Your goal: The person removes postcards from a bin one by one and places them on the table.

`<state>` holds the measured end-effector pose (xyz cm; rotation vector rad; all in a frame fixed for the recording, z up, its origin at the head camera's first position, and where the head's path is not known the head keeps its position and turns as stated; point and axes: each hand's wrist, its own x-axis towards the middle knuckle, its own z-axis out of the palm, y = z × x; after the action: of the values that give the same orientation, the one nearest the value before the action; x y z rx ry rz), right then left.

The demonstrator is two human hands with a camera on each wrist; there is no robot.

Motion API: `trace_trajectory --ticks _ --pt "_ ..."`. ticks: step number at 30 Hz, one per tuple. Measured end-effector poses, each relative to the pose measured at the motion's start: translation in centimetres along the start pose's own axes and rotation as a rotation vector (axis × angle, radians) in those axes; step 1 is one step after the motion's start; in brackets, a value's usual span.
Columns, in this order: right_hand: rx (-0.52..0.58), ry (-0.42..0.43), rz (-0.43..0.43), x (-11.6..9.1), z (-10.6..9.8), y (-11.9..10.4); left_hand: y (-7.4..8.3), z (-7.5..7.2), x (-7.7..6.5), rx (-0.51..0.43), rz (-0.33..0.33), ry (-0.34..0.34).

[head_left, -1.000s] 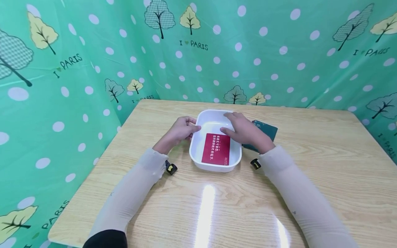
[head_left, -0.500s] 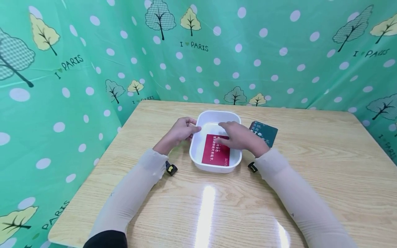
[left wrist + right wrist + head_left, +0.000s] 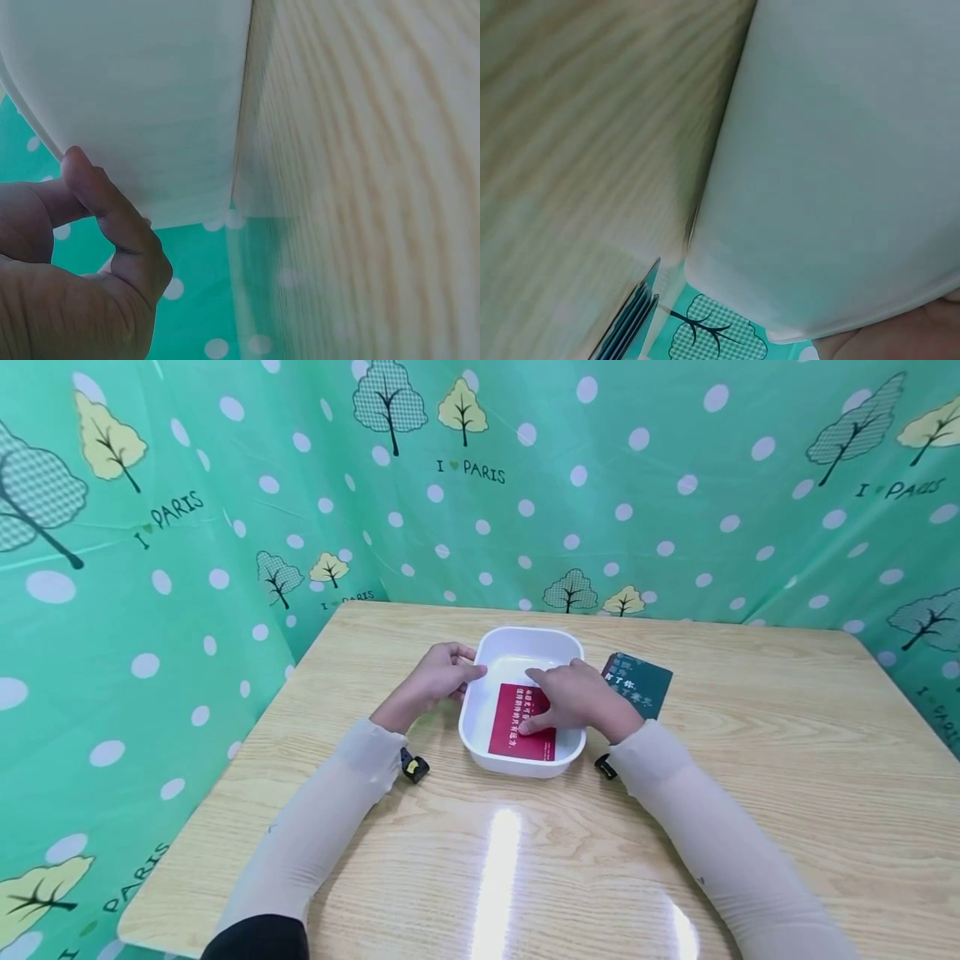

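A white plastic tub [image 3: 517,768] stands on the table, with a red card [image 3: 510,747] with white lettering lying in its near half. My left hand [image 3: 438,673] grips the tub's left rim, thumb on top and fingers along the outer wall, which the left wrist view confirms. Reaching over the right rim, my right hand [image 3: 581,697] is inside the tub above the red card. Its thumb and forefinger are spread apart; whether they touch the card cannot be told. The right wrist view shows mostly the tub's outer wall [image 3: 832,165], with only part of the hand visible.
Dark green cards [image 3: 647,681] with white lettering lie just right of the tub, partly behind my right hand; the right wrist view shows them stacked. A wooden table [image 3: 787,735] carries everything. Behind it hangs a green curtain [image 3: 675,518]. Black straps [image 3: 414,767] sit at both wrists.
My right hand has slid from the tub's far right side toward the near side, over the red card, its thumb and forefinger spreading. More of the green cards shows. My left hand stays put.
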<state>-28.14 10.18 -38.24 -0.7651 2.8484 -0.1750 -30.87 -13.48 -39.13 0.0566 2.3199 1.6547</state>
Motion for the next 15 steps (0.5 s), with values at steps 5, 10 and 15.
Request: trace_trajectory --ticks 5,10,15 --pt "-0.03 0.002 -0.009 0.09 -0.08 -0.13 0.06 -0.04 -0.01 -0.01 -0.002 0.001" --pt "-0.043 0.016 -0.025 0.15 -0.14 -0.16 0.24 -0.03 -0.13 -0.017 0.007 -0.001" --pt "-0.047 0.015 -0.012 0.14 0.02 -0.14 0.23 0.0 -0.09 -0.016 0.007 -0.006"
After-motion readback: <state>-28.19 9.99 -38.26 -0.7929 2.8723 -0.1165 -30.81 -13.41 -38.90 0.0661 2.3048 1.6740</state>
